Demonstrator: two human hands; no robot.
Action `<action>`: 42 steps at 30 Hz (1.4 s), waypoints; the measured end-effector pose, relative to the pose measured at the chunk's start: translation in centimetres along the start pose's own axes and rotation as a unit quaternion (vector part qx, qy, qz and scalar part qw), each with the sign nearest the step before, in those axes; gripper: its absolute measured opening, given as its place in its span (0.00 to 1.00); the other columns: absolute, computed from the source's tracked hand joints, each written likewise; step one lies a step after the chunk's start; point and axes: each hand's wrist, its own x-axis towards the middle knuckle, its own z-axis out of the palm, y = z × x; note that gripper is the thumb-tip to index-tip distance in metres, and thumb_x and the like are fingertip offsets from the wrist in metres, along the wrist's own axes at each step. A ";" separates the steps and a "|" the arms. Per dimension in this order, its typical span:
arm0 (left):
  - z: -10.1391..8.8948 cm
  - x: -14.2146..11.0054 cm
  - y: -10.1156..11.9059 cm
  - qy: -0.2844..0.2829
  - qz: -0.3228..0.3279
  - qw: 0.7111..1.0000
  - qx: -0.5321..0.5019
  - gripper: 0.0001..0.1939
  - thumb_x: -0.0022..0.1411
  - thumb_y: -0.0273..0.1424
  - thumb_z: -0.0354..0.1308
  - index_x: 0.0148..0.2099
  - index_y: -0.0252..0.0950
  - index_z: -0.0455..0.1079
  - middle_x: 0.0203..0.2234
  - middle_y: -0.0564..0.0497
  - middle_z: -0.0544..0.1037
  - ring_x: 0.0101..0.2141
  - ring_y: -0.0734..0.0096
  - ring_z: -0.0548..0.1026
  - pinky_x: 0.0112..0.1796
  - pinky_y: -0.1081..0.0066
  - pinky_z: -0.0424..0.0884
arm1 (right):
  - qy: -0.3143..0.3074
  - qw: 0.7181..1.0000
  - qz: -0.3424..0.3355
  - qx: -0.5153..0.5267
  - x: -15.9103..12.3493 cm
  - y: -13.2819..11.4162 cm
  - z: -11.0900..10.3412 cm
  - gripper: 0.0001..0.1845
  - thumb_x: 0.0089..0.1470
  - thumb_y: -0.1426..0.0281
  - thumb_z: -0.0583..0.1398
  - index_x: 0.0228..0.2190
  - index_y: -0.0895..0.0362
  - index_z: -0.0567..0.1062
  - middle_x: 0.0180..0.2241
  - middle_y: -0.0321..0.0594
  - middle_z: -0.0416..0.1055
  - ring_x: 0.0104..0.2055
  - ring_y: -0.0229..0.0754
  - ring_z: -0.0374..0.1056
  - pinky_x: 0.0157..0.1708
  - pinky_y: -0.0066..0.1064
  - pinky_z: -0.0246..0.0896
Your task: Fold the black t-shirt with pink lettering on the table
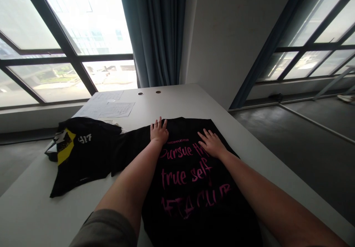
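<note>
A black T-shirt [194, 202] with pink lettering lies spread over the white table, its lower end running out of the picture toward me. My left hand [159, 131] rests on the shirt near its far edge, fingers stretched out and pointing away. On the right part of the shirt, beside the top line of large letters, my right hand [212, 143] lies flat with its fingers apart. Neither hand grips anything. One sleeve reaches left to a second black garment [91, 154] with a yellow patch and white print, which lies bunched up.
The white table [177, 102] carries printed paper sheets [118, 109] and has two round cable holes near its far end. A blue-grey curtain [158, 32] hangs behind it between the window and a wall. Grey floor lies beyond the table's right edge.
</note>
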 end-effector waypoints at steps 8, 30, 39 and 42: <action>-1.8 -11.0 -2.6 0.014 0.060 0.998 -0.032 0.29 0.72 0.42 0.50 0.72 0.43 0.64 0.73 0.47 0.58 0.73 0.48 0.51 0.70 0.44 0.44 | 0.041 0.999 -0.008 0.014 0.2 0.5 0.9 0.36 0.69 0.49 0.48 0.71 0.47 0.59 0.75 0.43 0.47 0.75 0.61 0.47 0.70 0.56 0.46; -7.8 -22.5 -13.5 0.069 -0.184 0.979 -0.047 0.32 0.70 0.34 0.52 0.73 0.35 0.56 0.55 0.38 0.78 0.50 0.52 0.79 0.47 0.60 0.73 | 0.072 0.996 -0.055 0.022 0.4 2.3 1.2 0.32 0.69 0.56 0.49 0.68 0.51 0.66 0.72 0.44 0.56 0.72 0.58 0.55 0.70 0.52 0.51; -7.7 -22.3 -12.9 0.038 -0.177 0.967 -0.178 0.30 0.73 0.45 0.50 0.72 0.43 0.59 0.43 0.44 0.82 0.43 0.54 0.82 0.44 0.60 0.75 | 0.077 0.995 -0.052 0.029 0.1 2.4 1.2 0.32 0.69 0.54 0.49 0.68 0.52 0.67 0.71 0.45 0.57 0.72 0.58 0.54 0.70 0.53 0.51; -6.5 -22.0 -12.8 0.100 -0.150 0.942 -0.284 0.31 0.72 0.44 0.52 0.72 0.42 0.58 0.55 0.42 0.77 0.49 0.58 0.80 0.50 0.59 0.75 | 0.082 0.995 -0.054 0.032 0.0 2.3 1.1 0.31 0.69 0.55 0.49 0.67 0.52 0.68 0.71 0.44 0.59 0.72 0.58 0.55 0.70 0.53 0.51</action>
